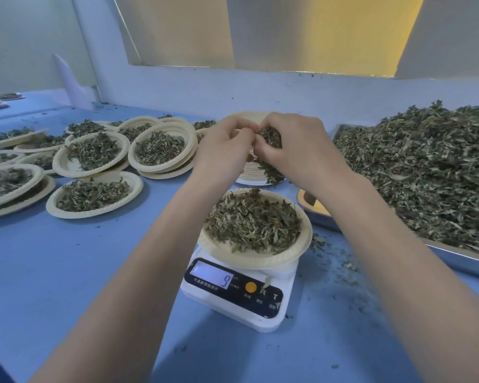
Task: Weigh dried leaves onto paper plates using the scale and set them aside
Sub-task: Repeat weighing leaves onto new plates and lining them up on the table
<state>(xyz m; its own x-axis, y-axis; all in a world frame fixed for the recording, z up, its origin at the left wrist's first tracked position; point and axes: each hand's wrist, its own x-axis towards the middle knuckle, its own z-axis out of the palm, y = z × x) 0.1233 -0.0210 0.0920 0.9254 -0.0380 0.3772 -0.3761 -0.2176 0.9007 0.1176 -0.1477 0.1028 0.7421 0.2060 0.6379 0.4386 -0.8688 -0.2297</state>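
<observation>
Both hands meet above the scale [237, 293], which stands mid-table on the blue table [94, 272]. The right hand [291, 146] cups a clump of leaves [270, 136]; the left hand [224, 146] pinches at that clump. A leaf-filled plate [256, 259] sits on the scale. Filled plates [94, 154] crowd the table's left side, and a heaped tray [454, 261] lies along its right edge.

The scale [237, 294] stands on the bench [67, 272] near centre, with a plate [256, 230] of leaves on it. Just beyond it lies a stack of plates [253, 175], and both hands, left [223, 150] and right [291, 145], meet above that stack with a clump of leaves [270, 136] between them. To the far left, filled plates [94, 172] lie overlapping. On the right sits a tray [454, 261] heaped with leaves [426, 172], with a wall [260, 87] behind everything.
</observation>
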